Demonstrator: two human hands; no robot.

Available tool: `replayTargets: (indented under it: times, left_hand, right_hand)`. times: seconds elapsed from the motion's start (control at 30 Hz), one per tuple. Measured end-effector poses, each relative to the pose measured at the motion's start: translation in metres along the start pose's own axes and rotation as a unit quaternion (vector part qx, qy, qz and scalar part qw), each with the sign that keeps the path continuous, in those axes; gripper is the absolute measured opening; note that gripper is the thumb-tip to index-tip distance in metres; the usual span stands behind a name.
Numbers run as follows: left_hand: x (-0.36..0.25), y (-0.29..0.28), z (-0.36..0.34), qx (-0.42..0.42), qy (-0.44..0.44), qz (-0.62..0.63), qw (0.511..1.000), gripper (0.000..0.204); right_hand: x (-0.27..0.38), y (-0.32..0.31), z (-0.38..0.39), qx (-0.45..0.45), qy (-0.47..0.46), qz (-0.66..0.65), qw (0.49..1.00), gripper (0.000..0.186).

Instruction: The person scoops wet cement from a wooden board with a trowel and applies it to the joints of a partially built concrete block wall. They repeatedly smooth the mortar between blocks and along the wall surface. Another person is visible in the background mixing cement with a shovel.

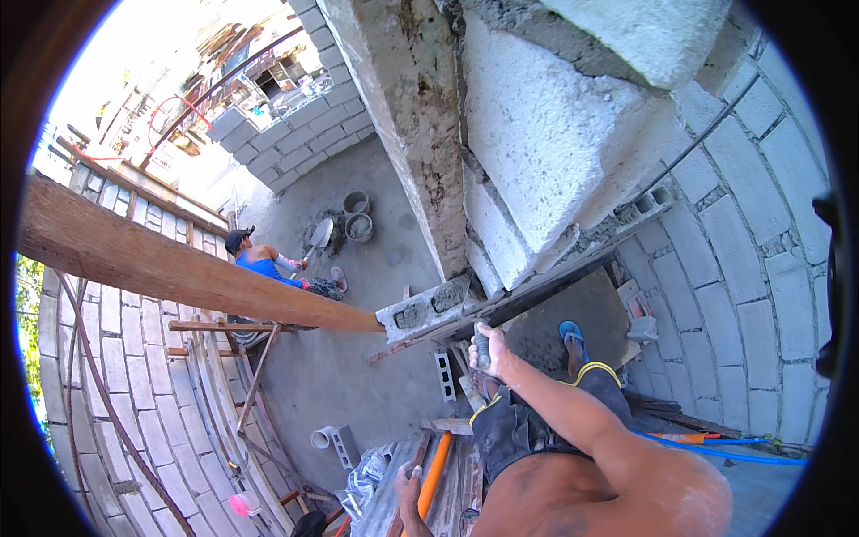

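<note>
My right hand (497, 356) is closed around a short grey handle (483, 347), just below the lower edge of a block wall. The rest of that tool is hidden, so its kind does not show. Low in the view, my left hand (409, 486) is curled with its fingers together beside a narrow brown strip (422, 450). Whether it grips that strip I cannot tell. Above my right hand, a hollow block (438, 304) with mortar in its cavities forms the wall's end. Large rough white blocks (546, 116) rise behind it, against a concrete post (403, 107).
A thick wooden beam (206, 255) crosses the left side toward the wall's end. Beyond it, a person (259, 259) crouches with a shovel (322, 234) near buckets (358, 224). Loose hollow blocks (445, 376), an orange pipe (438, 467) and blue hoses (716, 450) lie around me.
</note>
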State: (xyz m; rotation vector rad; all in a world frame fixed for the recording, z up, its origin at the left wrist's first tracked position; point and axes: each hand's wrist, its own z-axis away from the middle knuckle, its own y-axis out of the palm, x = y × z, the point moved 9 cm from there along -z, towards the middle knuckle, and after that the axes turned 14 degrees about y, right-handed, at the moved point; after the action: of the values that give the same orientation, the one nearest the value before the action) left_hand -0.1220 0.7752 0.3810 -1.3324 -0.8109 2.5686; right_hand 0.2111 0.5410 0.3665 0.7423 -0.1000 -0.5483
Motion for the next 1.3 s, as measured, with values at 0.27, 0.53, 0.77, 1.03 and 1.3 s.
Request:
replayTargets:
  times: [0.27,0.53,0.77,1.03,1.3]
  left_hand:
    - [0.003,0.013,-0.017,0.029,0.021,-0.022,0.999,0.037]
    - [-0.025,-0.001,-0.030,-0.019,0.052,0.007,0.998,0.036]
    - [-0.021,0.007,-0.018,-0.015,0.048,0.001,0.999,0.039]
    - [0.036,0.028,0.022,-0.038,0.008,-0.014,0.999,0.040]
    - [0.032,0.033,0.052,-0.117,-0.041,0.037,0.992,0.039]
  right_hand:
    - [0.031,0.037,0.021,0.040,0.042,-0.176,0.983,0.046]
    - [0.022,0.063,0.007,-0.115,-0.056,-0.080,0.988,0.013]
    - [0.088,0.075,-0.022,-0.185,-0.029,-0.108,0.976,0.006]
    - [0.126,0.105,-0.035,-0.118,-0.116,-0.089,0.982,0.009]
    - [0.107,0.160,-0.002,-0.169,-0.161,0.135,0.963,0.034]
